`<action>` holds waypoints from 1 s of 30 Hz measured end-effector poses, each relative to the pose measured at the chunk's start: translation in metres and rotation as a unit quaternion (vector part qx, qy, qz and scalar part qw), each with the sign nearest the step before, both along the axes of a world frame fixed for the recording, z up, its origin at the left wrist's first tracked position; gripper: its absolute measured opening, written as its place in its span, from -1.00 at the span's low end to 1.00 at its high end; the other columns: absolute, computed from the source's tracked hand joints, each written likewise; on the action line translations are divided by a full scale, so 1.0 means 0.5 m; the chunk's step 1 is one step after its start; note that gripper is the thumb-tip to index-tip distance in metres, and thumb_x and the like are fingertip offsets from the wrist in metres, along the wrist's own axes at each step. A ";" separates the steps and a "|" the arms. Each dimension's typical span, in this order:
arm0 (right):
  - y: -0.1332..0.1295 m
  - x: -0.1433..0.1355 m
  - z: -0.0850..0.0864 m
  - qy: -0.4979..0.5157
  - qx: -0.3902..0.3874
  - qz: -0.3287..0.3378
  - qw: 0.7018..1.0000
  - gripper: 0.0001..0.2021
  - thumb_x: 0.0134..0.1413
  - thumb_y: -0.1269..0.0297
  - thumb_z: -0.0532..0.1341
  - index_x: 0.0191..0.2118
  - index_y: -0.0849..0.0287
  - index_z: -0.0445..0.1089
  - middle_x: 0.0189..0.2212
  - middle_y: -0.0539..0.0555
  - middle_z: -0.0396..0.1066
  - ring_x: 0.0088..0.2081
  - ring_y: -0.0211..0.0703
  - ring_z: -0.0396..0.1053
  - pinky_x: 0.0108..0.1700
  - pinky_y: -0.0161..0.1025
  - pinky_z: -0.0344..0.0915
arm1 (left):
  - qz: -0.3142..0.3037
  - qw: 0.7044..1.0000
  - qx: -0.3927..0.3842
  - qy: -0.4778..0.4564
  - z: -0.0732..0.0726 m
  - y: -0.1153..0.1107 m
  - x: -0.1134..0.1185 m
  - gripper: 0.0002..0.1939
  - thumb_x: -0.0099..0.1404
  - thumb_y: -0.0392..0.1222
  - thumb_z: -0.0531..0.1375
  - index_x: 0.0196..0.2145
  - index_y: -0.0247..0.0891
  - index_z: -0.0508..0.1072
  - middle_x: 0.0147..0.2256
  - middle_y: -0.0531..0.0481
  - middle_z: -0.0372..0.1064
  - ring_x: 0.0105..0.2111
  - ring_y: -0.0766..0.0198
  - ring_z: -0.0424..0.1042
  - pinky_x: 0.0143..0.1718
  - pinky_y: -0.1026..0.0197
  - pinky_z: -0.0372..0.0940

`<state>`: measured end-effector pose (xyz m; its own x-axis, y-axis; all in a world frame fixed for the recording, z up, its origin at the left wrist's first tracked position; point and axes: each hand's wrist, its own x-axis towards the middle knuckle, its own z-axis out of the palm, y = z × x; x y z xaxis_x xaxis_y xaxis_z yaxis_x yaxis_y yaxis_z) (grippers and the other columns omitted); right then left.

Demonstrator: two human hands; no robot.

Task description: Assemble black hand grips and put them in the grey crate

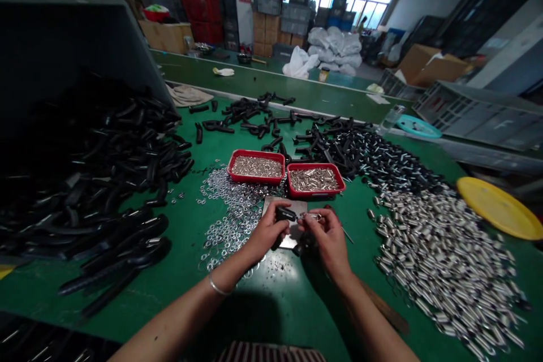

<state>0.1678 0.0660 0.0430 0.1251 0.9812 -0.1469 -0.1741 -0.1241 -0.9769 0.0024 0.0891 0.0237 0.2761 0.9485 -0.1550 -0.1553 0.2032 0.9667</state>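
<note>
In the head view, my left hand is closed around a black plastic handle whose end points to the right. My right hand pinches a small silver coil spring, its near end close to the handle's tip. Whether the two parts are hooked together I cannot make out. Both hands are over a flat metal plate on the green table. Just beyond stand two red trays, the left one full of tiny metal pieces and the right one full of small pins.
Silver washers lie scattered left of the plate. A big heap of springs spreads on the right beside a yellow lid. Black handles spill from a grey bin at left. Black parts with bolts are piled behind the springs.
</note>
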 end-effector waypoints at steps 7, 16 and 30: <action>-0.034 -0.018 0.007 0.001 0.031 -0.045 0.998 -0.67 0.01 0.08 0.40 -0.18 0.08 0.34 -0.31 0.01 0.52 -0.30 -0.11 0.54 -0.18 -0.15 0.48 | 0.046 0.994 -0.031 -0.090 0.002 -0.033 0.031 -0.59 0.21 -0.18 0.19 -0.01 -0.14 0.18 -0.51 0.19 0.27 -0.53 0.36 0.33 -0.45 0.32 0.25; -0.049 -0.001 0.007 0.011 0.046 -0.035 0.998 -0.65 0.02 0.05 0.38 -0.18 0.12 0.34 -0.39 0.00 0.52 -0.40 -0.15 0.50 -0.28 -0.20 0.44 | 0.062 0.986 -0.058 -0.141 0.014 -0.061 0.068 -0.59 0.15 -0.21 0.24 -0.08 -0.17 0.18 -0.42 0.12 0.34 -0.53 0.39 0.31 -0.49 0.33 0.23; 0.041 0.014 -0.023 0.017 0.000 0.230 0.973 -0.71 0.15 0.00 0.27 -0.19 0.13 0.41 -0.34 0.01 0.45 -0.46 -0.23 0.35 -0.47 -0.31 0.27 | -0.143 0.962 -0.141 -0.185 0.047 -0.090 0.016 -0.60 0.29 0.11 0.23 -0.11 -0.21 0.24 -0.35 -0.05 0.43 -0.68 0.53 0.10 -0.65 0.41 0.03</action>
